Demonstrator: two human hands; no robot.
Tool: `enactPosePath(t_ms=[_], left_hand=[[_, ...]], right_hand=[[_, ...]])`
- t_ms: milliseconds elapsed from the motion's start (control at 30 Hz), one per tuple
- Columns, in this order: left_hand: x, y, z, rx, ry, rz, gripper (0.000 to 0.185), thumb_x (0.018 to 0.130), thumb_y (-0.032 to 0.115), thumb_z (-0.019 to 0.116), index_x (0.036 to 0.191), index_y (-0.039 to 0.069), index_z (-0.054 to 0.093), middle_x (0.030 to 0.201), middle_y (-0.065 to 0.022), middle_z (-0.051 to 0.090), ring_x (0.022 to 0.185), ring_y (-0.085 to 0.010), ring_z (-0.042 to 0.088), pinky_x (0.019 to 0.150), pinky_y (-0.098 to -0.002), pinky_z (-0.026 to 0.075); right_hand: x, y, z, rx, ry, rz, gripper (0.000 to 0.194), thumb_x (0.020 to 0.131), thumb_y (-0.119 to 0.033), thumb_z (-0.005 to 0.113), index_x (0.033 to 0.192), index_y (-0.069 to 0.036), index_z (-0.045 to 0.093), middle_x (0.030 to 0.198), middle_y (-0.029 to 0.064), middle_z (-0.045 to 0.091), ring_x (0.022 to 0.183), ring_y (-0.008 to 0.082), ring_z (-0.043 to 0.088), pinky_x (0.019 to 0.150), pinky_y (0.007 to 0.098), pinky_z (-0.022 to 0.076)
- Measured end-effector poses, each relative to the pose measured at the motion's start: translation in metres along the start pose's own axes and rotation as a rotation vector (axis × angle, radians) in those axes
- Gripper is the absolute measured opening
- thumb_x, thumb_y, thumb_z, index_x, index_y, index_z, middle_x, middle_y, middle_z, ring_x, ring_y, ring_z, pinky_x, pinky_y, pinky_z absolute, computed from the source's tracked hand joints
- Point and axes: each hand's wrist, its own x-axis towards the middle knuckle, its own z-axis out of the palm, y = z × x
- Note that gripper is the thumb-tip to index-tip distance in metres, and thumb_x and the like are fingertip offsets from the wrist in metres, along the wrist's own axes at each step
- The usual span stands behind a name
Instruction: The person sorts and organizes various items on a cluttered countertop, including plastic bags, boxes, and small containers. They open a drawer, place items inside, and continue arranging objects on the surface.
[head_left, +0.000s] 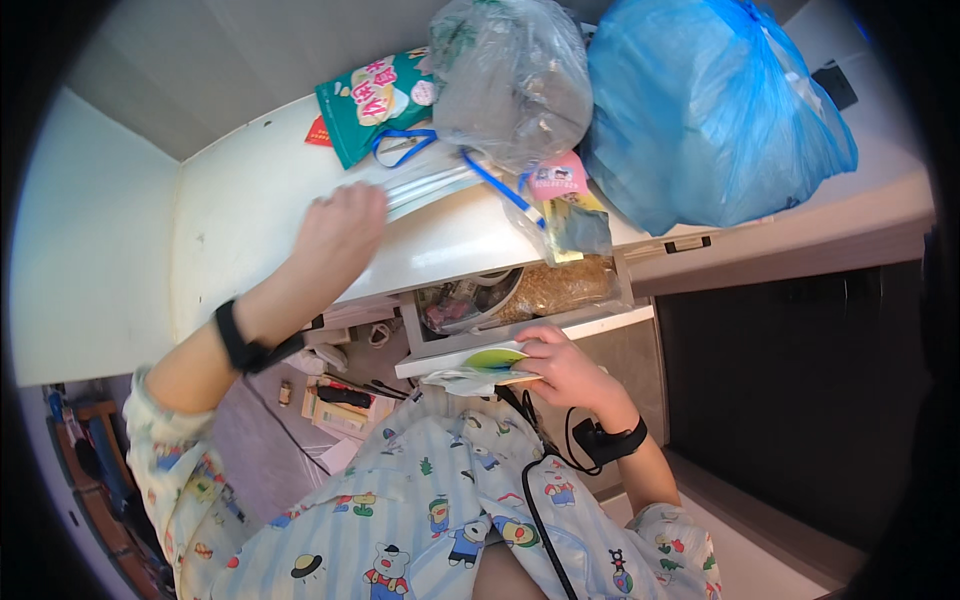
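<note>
My left hand (346, 225) is closed on one end of a clear plastic packet (435, 184) above the white desktop (262, 195); what the packet holds cannot be told. Low in front of me, my right hand (559, 367) grips some thin papers or packets, with a green round-edged piece (495, 358) among them. Behind that hand stands a pulled-out drawer (525, 326) with a bag of brown grainy stuff (555, 289) and small items inside. A blue strap (502, 191) lies by the packet, near a pink card (559, 176) and a yellow packet (562, 232).
At the desk's back are a green snack bag (375, 101), a grey translucent plastic bag (514, 82) and a large full blue plastic bag (705, 120). Below left, books (349, 409), cables and a small bottle (286, 393) lie on the floor. A black cable (536, 495) hangs across my clothes.
</note>
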Motion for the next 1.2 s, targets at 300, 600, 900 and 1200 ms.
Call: enactPosePath(t_ms=[300,600,900,1200], left_hand=[[-0.107,-0.017,-0.127,-0.506,-0.275,-0.047,0.039,0.067,0.001,0.064,0.104,0.005,0.053,0.081,-0.0101,0.052,0.071,-0.028,0.057,0.055,-0.0383,0.044],[-0.069,0.078,-0.007,-0.361,-0.07,0.22,0.039,0.076,0.012,0.056,0.114,0.006,0.052,0.086,-0.0065,0.05,0.073,-0.0183,0.057,0.051,-0.0277,0.046],[-0.04,0.145,0.054,-0.138,-0.166,0.109,0.046,0.079,0.015,0.056,0.122,0.001,0.048,0.094,-0.0096,0.049,0.061,-0.0141,0.055,0.041,-0.0247,0.046],[-0.028,0.124,0.04,-0.374,-0.341,0.188,0.049,0.079,0.007,0.054,0.126,-0.005,0.045,0.1,-0.015,0.053,0.077,-0.0254,0.062,0.057,-0.0327,0.054]], right_hand=[[-0.002,0.001,0.005,-0.011,0.046,-0.007,0.021,0.065,-0.012,0.072,0.084,-0.004,0.067,0.091,0.0071,0.06,0.109,0.0281,0.052,0.093,0.0417,0.0408],[-0.003,-0.003,0.004,0.005,0.012,0.008,0.024,0.064,-0.01,0.071,0.087,-0.006,0.067,0.087,0.0064,0.061,0.107,0.0302,0.053,0.093,0.0413,0.042],[-0.007,-0.004,0.003,-0.027,0.005,-0.008,0.023,0.065,-0.01,0.07,0.087,-0.008,0.067,0.089,0.005,0.061,0.11,0.0279,0.052,0.095,0.0417,0.0396],[-0.015,-0.011,-0.004,-0.103,0.068,0.059,0.02,0.066,-0.01,0.067,0.086,-0.008,0.066,0.091,0.0049,0.06,0.121,0.0284,0.048,0.096,0.044,0.0376]])
